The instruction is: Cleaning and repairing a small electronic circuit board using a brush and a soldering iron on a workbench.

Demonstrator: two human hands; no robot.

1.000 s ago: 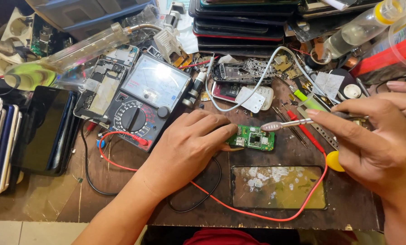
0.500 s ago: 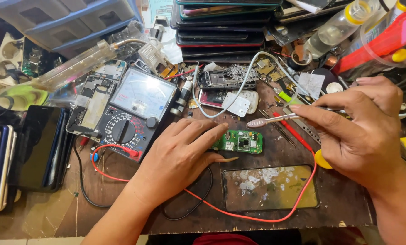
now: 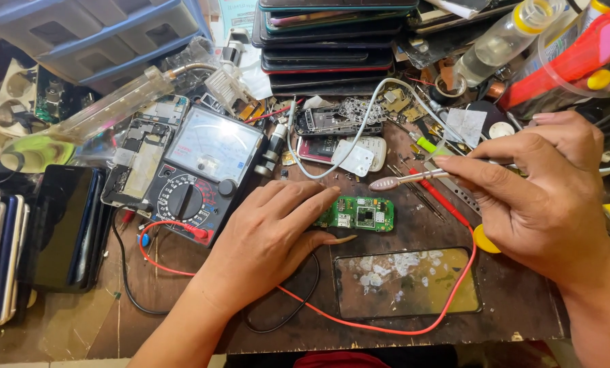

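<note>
Sitting up top right, a clear cup [image 3: 577,61] is holding a red tool, its top cut off. Left hand [image 3: 271,232] is pinning the green circuit board [image 3: 357,214] flat on the counter [image 3: 182,307], fingers spread; right hand [image 3: 543,197] is pinching a brush [image 3: 414,178] just above it.

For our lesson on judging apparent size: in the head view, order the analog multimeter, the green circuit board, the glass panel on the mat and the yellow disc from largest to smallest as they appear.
1. Analog multimeter
2. Glass panel, somewhat smaller in area
3. Green circuit board, steadied by the left hand
4. Yellow disc, partly hidden by the right hand
</note>
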